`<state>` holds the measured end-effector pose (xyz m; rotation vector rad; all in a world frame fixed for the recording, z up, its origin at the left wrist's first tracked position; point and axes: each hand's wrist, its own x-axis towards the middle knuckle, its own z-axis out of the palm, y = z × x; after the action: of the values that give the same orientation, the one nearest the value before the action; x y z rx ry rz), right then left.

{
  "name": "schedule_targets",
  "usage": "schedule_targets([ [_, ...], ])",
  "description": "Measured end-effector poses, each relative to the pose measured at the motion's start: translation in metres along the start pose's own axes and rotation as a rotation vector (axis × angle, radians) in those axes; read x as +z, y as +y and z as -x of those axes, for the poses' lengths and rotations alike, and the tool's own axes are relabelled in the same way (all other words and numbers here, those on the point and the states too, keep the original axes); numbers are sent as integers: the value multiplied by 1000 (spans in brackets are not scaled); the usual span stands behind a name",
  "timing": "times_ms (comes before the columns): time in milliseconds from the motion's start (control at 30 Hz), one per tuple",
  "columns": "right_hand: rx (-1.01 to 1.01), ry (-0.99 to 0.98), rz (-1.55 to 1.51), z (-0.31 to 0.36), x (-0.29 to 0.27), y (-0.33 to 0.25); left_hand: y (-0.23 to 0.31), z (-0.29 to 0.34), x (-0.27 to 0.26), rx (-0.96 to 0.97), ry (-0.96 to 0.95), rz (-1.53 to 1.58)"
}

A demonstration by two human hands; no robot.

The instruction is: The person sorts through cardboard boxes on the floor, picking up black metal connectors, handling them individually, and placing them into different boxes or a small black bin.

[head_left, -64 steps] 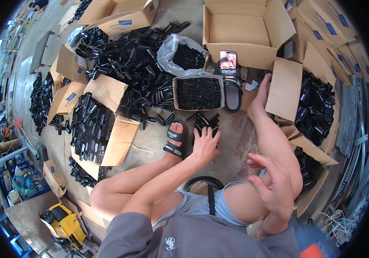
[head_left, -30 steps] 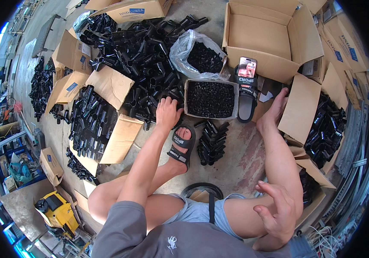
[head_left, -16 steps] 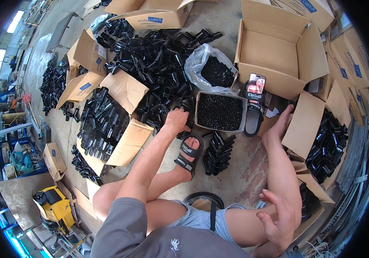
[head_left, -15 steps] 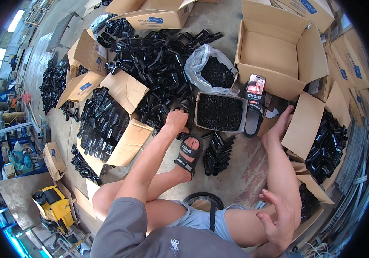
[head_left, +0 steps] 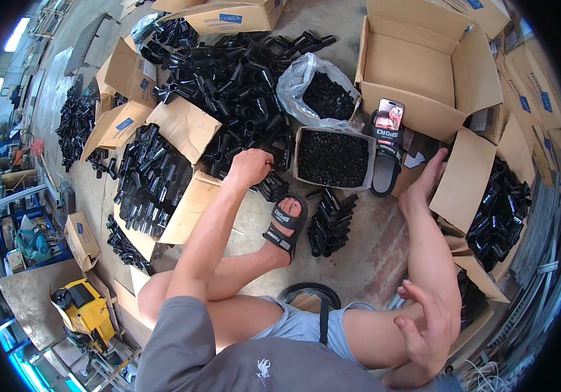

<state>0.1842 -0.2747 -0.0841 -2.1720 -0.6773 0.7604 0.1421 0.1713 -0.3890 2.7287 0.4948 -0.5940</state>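
Going left to right; over on the far left a yellow machine (head_left: 84, 312) is sitting on the floor by some small cardboard boxes, and a flattened carton (head_left: 163, 189) is holding rows of black plastic pipe fittings; past that the big heap of black fittings (head_left: 235, 85) is spreading across the concrete floor (head_left: 372, 261).

The left hand (head_left: 249, 166) is reaching out at full arm stretch and curling down onto the near edge of that heap, fingers closing around 1 fitting as far as I can tell, though the knuckles are hiding the actual grip; so I'm reading this as the pick-up step; the next move probably calls for lifting that piece clear without dragging its neighbours along, since they're all tangled together.

Right beside it a small open box of tiny black parts (head_left: 334, 157) is sitting between the heap and a black sandal with a phone (head_left: 388, 121) propped on it; a clear bag (head_left: 320, 91) of more parts is lying just behind; a small stack of fittings (head_left: 331, 222) is lying next to the sandalled left foot (head_left: 286, 225), which is kind of crowding the way back.

The right hand (head_left: 427, 323) is resting loose and empty on the right knee, fingers relaxed; further right, an empty big carton (head_left: 424, 65) and boxes of more fittings are hemming everything in.
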Motion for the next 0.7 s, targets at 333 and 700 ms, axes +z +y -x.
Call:
schedule_targets([
  [333, -12, 56, 20, 1, 2, 2, 23, 3, -7, 41, -58, -134],
  [700, 16, 21, 32, -1, -1, 1, 62, -20, 52, -74, 420, 29],
])
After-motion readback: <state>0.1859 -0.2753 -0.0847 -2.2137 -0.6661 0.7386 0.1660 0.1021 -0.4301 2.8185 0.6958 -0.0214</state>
